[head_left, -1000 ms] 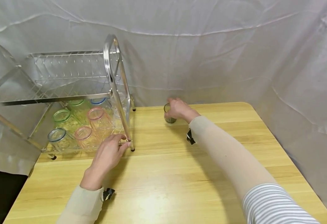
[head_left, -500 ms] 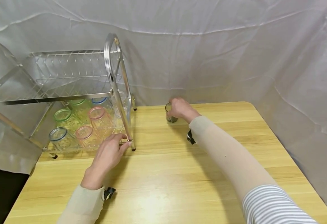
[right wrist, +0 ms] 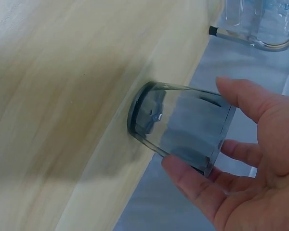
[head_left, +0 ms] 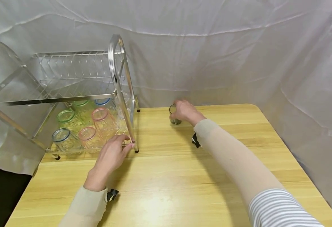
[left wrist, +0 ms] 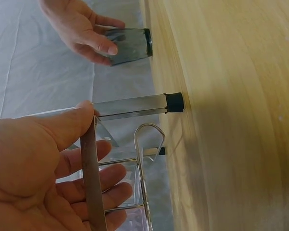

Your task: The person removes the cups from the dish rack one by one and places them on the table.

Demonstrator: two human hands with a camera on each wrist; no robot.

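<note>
A smoky grey drinking glass (right wrist: 188, 120) stands upright on the wooden table near its back edge, its thick dark base down. My right hand (head_left: 185, 111) holds it from the right, thumb at the rim and fingers along the opposite side in the right wrist view. My left hand (head_left: 110, 156) grips the front right corner of the metal dish rack (head_left: 125, 115). In the left wrist view its thumb (left wrist: 72, 122) lies at the corner post, and the fingers pass behind the flat lower bar (left wrist: 91, 178).
On the rack's lower shelf stand several glasses, among them a green glass (head_left: 66, 116), a pink glass (head_left: 87, 135) and a blue-ringed glass (head_left: 61, 135). Wire plate slots (head_left: 78, 66) form the upper tier. A grey cloth (head_left: 211, 63) hangs behind the table (head_left: 160, 176).
My right fingers have drawn in around the grey glass, which stays in about the same place. The left hand keeps its hold on the rack. The head view has shifted slightly.
</note>
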